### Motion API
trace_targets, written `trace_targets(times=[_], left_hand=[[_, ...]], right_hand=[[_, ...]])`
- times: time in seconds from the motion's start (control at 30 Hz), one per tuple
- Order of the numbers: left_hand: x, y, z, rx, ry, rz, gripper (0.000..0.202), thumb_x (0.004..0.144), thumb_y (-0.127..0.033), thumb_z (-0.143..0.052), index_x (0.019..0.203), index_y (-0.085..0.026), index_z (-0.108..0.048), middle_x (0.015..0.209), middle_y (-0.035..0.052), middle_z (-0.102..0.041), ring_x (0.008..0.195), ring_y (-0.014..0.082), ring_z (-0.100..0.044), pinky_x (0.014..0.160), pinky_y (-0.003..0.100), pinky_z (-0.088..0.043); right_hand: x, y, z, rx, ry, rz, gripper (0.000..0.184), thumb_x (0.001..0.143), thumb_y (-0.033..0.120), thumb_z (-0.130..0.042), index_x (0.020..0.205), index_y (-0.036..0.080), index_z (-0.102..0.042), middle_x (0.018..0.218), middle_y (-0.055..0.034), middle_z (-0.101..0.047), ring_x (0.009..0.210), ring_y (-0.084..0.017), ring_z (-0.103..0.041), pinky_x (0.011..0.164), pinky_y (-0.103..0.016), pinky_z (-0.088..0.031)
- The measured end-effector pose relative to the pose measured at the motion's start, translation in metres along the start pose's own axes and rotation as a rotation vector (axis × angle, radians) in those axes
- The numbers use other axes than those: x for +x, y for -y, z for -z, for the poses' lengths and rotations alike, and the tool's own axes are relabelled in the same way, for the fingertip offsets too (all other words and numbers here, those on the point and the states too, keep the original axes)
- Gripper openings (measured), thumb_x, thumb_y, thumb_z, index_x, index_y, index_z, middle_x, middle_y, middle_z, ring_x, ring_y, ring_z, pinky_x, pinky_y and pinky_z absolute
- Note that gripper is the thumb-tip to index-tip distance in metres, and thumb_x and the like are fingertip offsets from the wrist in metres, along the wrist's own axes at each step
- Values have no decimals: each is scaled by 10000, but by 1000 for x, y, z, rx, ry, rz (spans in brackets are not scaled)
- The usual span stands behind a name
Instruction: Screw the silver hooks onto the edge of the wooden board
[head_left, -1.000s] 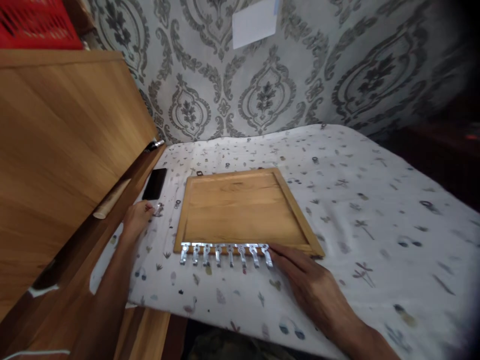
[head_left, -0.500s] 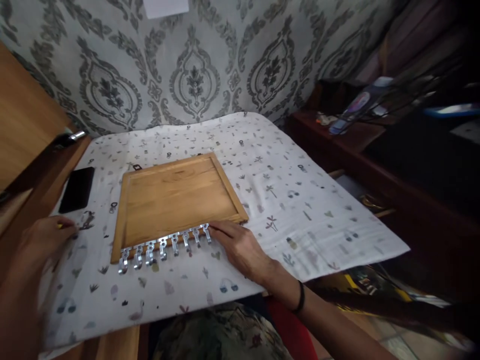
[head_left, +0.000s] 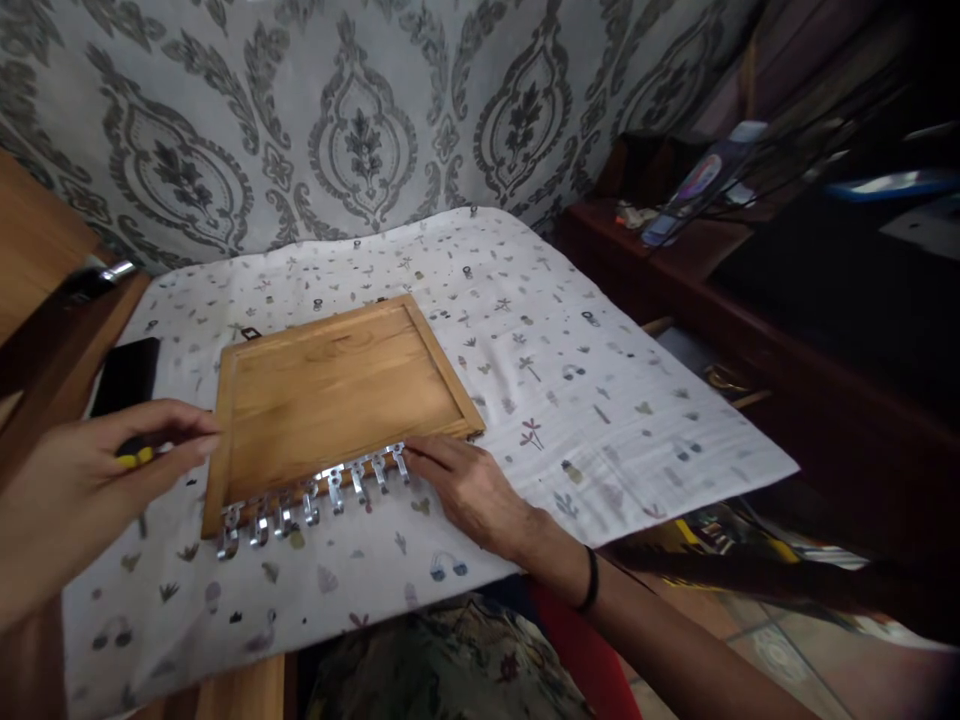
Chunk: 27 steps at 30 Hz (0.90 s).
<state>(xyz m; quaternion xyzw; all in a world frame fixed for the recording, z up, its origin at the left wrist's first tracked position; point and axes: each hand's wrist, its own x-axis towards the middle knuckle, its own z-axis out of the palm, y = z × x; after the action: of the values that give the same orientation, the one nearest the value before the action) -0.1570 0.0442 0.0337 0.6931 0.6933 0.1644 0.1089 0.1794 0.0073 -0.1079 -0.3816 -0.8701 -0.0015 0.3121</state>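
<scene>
While the slanting hook rail (head_left: 335, 482) at lower left is pinched at its right end by the right hand (head_left: 476, 500), its left end is flanked by the left hand (head_left: 86, 490), gripping a yellow-black tool (head_left: 137, 458).

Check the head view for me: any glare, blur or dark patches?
Head view: bright glints on the metal hook rail; head view: the bottle on the right looks soft; head view: the picture's upper right edge falls to near-black; head view: the smartphone shows as a dark slab without screen detail.
</scene>
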Motion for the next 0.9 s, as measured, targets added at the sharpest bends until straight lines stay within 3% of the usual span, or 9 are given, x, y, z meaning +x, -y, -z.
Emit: trace_targets(times=[0.13, 0.27, 0.5, 0.7, 0.9], left_hand=[[10, -68, -17, -242, 249, -162, 343, 742, -552, -666, 787, -220, -738, 848, 0, -757, 831, 213, -662, 719, 258, -508], [19, -99, -44, -293, 412, -297, 241, 821, -438, -618, 798, -223, -725, 757, -5, -707, 715, 173, -614, 670, 251, -481], [26, -109, -85, -303, 606, -359, 215, 850, -377, -566, 804, -204, -684, 753, -1, -676, 681, 160, -588, 594, 247, -422], [30, -112, -94, -250, 707, -335, 266, 845, -420, -542, 833, -200, -691, 789, 16, -698, 701, 177, -591, 609, 272, -430], [33, -113, -99, -218, 775, -326, 278, 854, -436, -545, 823, -200, -689, 786, 24, -711, 704, 186, -600, 614, 280, -432]], right_hand=[[2, 2, 2, -19, 31, -19, 311, 955, -1, -496, 1142, 132, -706, 1157, -126, -772, 960, -214, -741, 823, -330, -631], [2, 2, 3, -22, 19, -12, 290, 957, 9, -503, 1140, 124, -695, 1172, -117, -767, 964, -225, -726, 802, -333, -623], [2, 2, 2, 8, 15, -14, 267, 968, 28, -512, 1164, 109, -673, 1167, -108, -759, 957, -223, -702, 775, -328, -601], [1, 3, 3, 39, 49, -29, 250, 980, 44, -517, 1181, 93, -658, 1209, -156, -732, 981, -235, -686, 788, -349, -597], [1, 3, 2, 53, 55, -43, 240, 1005, 76, -501, 1187, 86, -658, 1175, -150, -731, 978, -235, -680, 802, -353, -598]])
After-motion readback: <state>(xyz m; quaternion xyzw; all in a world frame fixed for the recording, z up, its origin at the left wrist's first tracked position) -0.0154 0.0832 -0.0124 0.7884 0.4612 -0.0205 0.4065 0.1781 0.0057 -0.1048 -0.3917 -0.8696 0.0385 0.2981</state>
